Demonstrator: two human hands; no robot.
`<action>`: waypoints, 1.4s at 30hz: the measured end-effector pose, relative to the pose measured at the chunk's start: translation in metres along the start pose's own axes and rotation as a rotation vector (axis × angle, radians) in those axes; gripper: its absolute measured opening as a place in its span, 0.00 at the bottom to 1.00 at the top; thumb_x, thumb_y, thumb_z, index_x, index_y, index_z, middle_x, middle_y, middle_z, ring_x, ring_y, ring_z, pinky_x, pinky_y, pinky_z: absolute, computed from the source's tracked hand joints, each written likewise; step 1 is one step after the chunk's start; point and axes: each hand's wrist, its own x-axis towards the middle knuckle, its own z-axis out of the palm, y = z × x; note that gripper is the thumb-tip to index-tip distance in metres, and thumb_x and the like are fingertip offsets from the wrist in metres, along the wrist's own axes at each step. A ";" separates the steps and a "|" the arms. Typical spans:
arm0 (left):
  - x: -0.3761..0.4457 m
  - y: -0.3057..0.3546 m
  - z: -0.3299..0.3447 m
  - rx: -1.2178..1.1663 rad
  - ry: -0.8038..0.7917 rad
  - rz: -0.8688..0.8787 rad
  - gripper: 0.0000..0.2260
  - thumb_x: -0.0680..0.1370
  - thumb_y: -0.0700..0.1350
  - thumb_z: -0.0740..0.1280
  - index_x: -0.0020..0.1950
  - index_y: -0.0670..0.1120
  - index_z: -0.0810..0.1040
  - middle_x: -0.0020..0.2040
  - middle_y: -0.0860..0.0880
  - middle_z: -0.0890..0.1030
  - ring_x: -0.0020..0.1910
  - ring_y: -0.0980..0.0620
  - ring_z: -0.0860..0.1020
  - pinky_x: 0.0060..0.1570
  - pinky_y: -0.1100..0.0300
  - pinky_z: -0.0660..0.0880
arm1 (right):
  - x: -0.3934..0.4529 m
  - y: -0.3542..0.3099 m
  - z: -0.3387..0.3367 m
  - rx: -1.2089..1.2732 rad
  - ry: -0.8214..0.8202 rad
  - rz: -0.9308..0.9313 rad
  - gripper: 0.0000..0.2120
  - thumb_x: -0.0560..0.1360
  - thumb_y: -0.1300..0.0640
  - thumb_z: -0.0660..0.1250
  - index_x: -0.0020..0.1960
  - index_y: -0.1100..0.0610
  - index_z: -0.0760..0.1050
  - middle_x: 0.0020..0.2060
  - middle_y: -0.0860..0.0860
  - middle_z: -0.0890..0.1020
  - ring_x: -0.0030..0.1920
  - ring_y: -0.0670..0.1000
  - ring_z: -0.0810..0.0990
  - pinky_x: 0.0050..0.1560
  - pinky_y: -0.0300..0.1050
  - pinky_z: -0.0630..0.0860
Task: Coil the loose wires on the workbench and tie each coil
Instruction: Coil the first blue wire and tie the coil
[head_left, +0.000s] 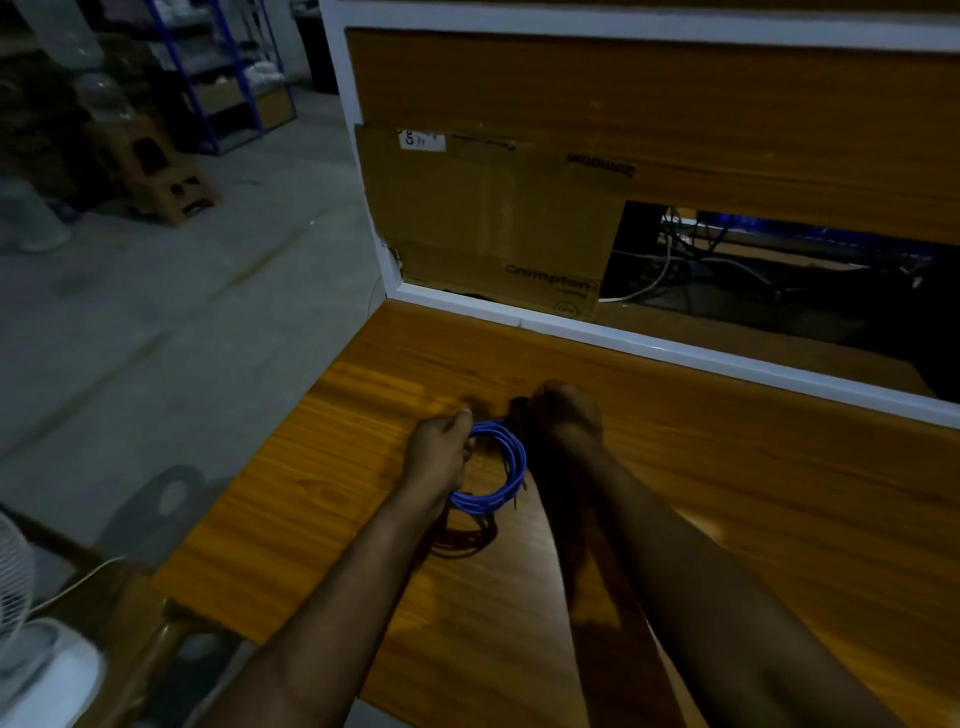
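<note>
Cardboard (488, 218) marked "Crompton", behind hands

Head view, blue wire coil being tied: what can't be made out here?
- Right hand: its fingers face away, so any tie or wire end they hold is hidden.
- Blue wire coil: its left side is behind the left hand.
- Dark coil below on the workbench: dim light and the left forearm hide whether it is tied.
</note>
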 end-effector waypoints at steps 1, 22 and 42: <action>0.000 0.001 0.001 -0.020 0.000 -0.006 0.19 0.83 0.51 0.61 0.35 0.43 0.71 0.26 0.50 0.66 0.21 0.54 0.59 0.25 0.61 0.56 | 0.001 -0.001 0.001 -0.054 0.032 0.009 0.06 0.77 0.48 0.69 0.46 0.51 0.77 0.41 0.49 0.79 0.39 0.48 0.78 0.35 0.39 0.76; -0.050 0.023 -0.008 -0.078 -0.204 -0.041 0.21 0.83 0.56 0.58 0.37 0.44 0.73 0.26 0.51 0.72 0.20 0.57 0.65 0.19 0.64 0.60 | -0.068 0.018 -0.061 0.201 0.247 0.039 0.07 0.78 0.59 0.68 0.48 0.47 0.76 0.43 0.44 0.80 0.44 0.43 0.81 0.40 0.38 0.80; -0.138 0.019 0.015 0.080 -0.658 0.008 0.22 0.84 0.57 0.56 0.34 0.47 0.70 0.23 0.54 0.66 0.20 0.57 0.61 0.23 0.63 0.58 | -0.175 0.006 -0.150 -0.690 0.075 0.097 0.07 0.78 0.55 0.67 0.56 0.53 0.75 0.44 0.50 0.80 0.43 0.48 0.80 0.44 0.45 0.82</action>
